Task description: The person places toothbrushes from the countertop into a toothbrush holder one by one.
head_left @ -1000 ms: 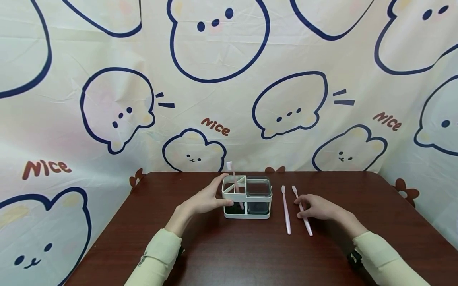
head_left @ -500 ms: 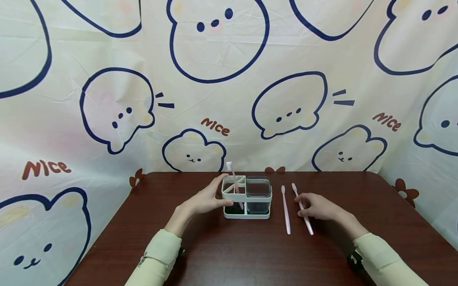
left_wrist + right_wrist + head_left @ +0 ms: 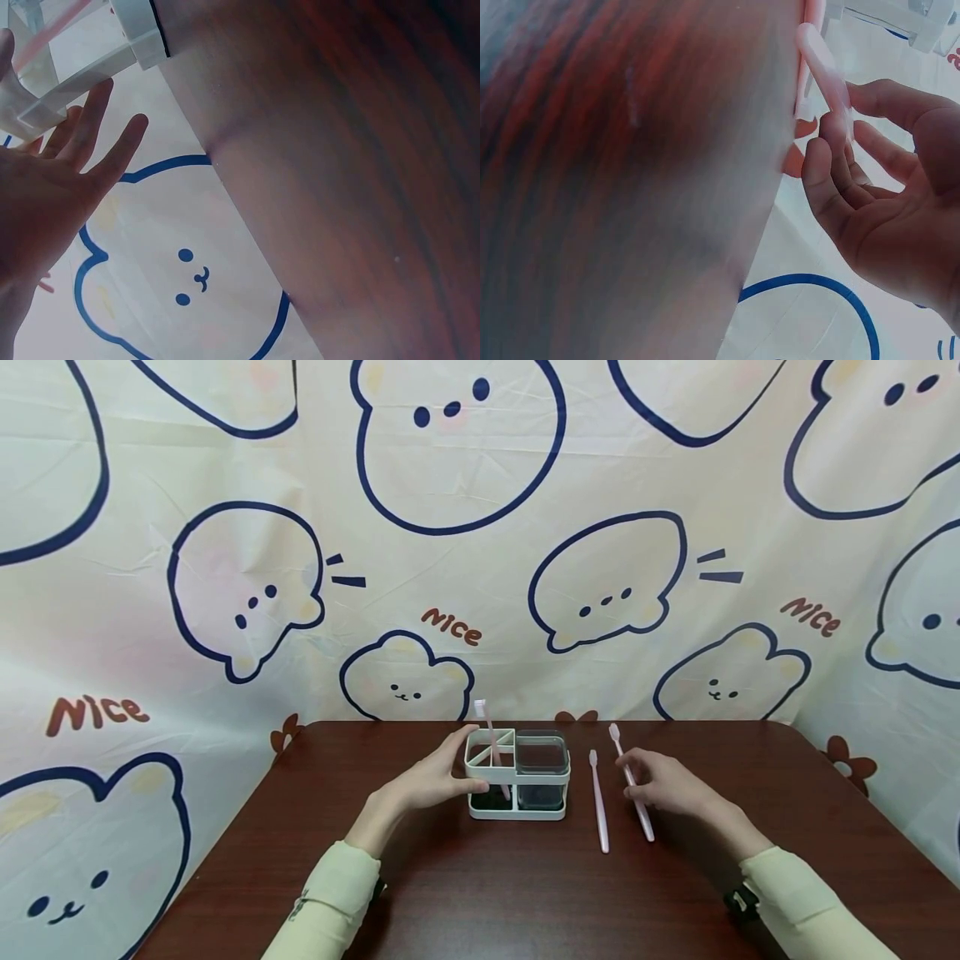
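Observation:
A white toothbrush holder (image 3: 542,779) with divided slots and a clear cup (image 3: 543,753) stands on the table. My left hand (image 3: 427,783) holds its left side, thumb in front and fingers behind; the left wrist view shows several fingers at the holder's frame (image 3: 90,73). One pink toothbrush (image 3: 491,737) leans in a left slot of the holder. To the right, my right hand (image 3: 667,785) pinches a second pink toothbrush (image 3: 643,820) between thumb and fingertips, raised slightly off the table, bristle end away from me. A third pink toothbrush (image 3: 601,810) lies between that one and the holder.
The dark brown wooden table (image 3: 480,893) ends at a back edge just behind the holder. A cream cloth (image 3: 495,568) with blue cartoon outlines hangs behind and at both sides.
My right hand has raised its toothbrush a little and moved it slightly away from me. The left hand and the holder stay where they were.

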A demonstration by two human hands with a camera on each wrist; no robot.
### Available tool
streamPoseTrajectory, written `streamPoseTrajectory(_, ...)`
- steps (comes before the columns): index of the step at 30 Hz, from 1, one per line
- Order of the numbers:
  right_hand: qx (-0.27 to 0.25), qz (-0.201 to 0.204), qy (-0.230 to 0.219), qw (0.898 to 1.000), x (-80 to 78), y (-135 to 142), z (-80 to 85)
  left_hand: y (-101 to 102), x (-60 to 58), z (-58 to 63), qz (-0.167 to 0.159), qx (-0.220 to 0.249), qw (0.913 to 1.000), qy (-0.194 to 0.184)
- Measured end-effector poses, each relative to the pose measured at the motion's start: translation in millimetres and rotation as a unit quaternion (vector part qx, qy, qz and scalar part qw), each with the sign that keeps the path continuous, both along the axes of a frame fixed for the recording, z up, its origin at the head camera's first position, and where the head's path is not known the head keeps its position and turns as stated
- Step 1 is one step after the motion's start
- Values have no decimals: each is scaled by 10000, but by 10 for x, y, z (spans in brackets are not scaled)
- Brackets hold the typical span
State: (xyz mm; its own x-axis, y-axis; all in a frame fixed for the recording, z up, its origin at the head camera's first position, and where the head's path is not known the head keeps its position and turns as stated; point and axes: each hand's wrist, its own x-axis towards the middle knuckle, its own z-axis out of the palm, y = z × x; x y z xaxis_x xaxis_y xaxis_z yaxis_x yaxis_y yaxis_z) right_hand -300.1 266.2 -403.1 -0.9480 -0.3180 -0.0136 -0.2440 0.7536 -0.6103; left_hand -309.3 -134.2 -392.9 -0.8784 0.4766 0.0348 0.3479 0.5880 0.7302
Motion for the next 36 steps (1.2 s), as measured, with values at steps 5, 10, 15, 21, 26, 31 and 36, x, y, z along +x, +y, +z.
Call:
streamPoseTrajectory(5,-47,-105,168,9998,-4,-24,36,2,-2,4,23,-66,10000,2)
streamPoseTrajectory(10,-28,-77,544,9985,9,-49,64,6,-4,2,53,-80,10000,8)
streamPoseTrajectory(15,-11,-130,999,9949,18,-75,92,9,1,1,10,-39,10000,2)
streamPoseTrajectory(21,-147,-226,1351,9905,22,-135,155,14,8,3,20,-11,10000,-4)
streamPoseTrajectory(26,-178,-265,1457,9888,28,-183,189,20,10,5,30,-12,10000,-11)
streamPoseTrajectory(31,-211,-270,1634,9860,44,-228,229,25,2,0,-9,21,10000,-18)
streamPoseTrajectory(36,-300,-300,1717,9842,70,-269,287,21,1,2,7,6,10000,-41)
